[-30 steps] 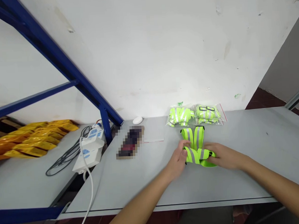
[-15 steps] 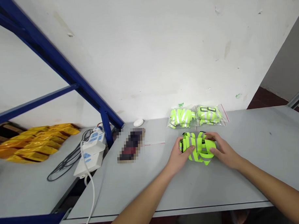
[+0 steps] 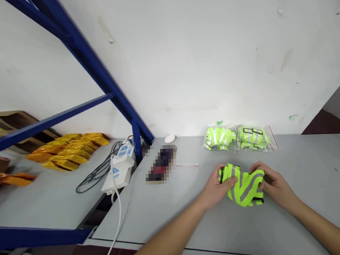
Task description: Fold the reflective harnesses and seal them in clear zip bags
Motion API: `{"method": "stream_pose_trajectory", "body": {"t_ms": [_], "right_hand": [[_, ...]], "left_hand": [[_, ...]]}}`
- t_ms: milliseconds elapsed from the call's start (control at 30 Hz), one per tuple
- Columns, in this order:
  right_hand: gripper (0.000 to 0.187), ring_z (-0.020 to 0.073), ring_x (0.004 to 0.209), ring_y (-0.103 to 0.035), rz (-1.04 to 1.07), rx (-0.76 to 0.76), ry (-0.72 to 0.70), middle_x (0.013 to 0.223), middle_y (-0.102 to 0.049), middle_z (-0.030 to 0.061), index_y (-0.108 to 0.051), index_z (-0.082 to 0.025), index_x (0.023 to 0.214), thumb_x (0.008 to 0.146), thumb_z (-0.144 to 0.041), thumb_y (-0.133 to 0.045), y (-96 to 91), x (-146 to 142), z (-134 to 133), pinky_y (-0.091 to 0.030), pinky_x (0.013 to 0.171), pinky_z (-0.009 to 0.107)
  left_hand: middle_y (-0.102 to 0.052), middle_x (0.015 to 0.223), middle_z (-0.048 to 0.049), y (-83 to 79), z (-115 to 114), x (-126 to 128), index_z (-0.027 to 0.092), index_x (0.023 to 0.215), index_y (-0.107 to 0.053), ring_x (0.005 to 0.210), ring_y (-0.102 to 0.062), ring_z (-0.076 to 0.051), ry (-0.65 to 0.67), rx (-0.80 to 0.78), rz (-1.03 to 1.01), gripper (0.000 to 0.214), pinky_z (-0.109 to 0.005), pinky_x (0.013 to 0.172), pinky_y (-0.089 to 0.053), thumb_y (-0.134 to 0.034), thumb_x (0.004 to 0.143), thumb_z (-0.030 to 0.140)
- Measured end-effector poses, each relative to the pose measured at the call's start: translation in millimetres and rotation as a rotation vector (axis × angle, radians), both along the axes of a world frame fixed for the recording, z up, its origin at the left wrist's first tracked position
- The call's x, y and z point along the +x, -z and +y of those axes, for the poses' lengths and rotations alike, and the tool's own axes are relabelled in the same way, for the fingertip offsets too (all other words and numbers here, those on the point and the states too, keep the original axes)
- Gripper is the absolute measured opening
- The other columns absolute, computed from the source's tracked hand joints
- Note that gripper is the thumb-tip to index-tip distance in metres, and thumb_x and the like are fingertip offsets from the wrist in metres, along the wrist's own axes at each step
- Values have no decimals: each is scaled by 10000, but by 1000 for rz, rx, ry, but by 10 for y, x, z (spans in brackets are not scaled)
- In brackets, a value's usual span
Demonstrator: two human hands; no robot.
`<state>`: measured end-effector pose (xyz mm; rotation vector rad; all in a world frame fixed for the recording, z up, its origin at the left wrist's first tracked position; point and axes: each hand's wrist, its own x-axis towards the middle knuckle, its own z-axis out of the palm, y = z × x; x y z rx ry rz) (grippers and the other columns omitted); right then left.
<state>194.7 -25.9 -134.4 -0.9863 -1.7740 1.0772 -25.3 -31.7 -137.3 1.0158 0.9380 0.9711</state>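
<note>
The left hand [image 3: 216, 189] and the right hand [image 3: 275, 185] were apart, one on each side of a neon yellow reflective vest [image 3: 243, 188], and both gripped it from the sides. The left hand's fingers [image 3: 229, 182] lay across the top of the bundle, and the right hand's fingers [image 3: 257, 169] curled over its far edge. The vest was folded into a compact, loose bundle with grey reflective stripes running across it and small black fittings at its edges. It rested on a pale grey table [image 3: 307, 156], directly between the hands.

Just beyond the hands, against the wall, lay two clear plastic bags side by side and touching. Each held more folded neon yellow reflective material; the one ahead of the left hand was the neon yellow bag [image 3: 219, 138], and the one ahead of the right hand was the strapped bag [image 3: 254, 137].

Further left of the left hand lay a pixelated object [image 3: 161, 164], too blurred to identify, and a white oval object [image 3: 169, 138] sat beyond it near the wall. Further left still stood a blue metal frame [image 3: 137, 139], with white power strips [image 3: 118, 177] and a coiled black cable [image 3: 96, 178] beside it. Past these, on a lower grey surface, lay a heap of yellow-orange items [image 3: 67, 153].
</note>
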Motion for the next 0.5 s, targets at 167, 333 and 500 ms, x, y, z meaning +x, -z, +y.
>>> {"method": "stream_pose_trajectory", "body": {"t_ms": [167, 333, 500], "right_hand": [[504, 218, 842, -546, 12, -49, 19, 971, -514, 57, -587, -233, 822, 830, -717, -447, -25, 18, 38, -467, 694, 322], [203, 248, 996, -487, 55, 353, 441, 1039, -477, 73, -510, -267, 1057, 920, -417, -515, 9, -54, -39, -405, 882, 413], [41, 217, 889, -513, -85, 423, 308, 926, -529, 46, -530, -265, 960, 925, -278, -514, -49, -195, -163, -424, 790, 363]], "left_hand": [[-663, 874, -2, -10, -20, 9, 203, 1007, -542, 788, -620, -146, -25, -71, -60, 410, -270, 761, -479, -766, 731, 409], [-678, 928, -12, -43, -18, 34, 223, 1052, -517, 840, -639, -157, -287, -53, -93, 420, -281, 798, -490, -747, 756, 413], [-676, 987, -25, -240, 13, 151, 229, 1024, -503, 913, -643, -170, -487, 44, -176, 347, -281, 816, -497, -695, 806, 417]]}}
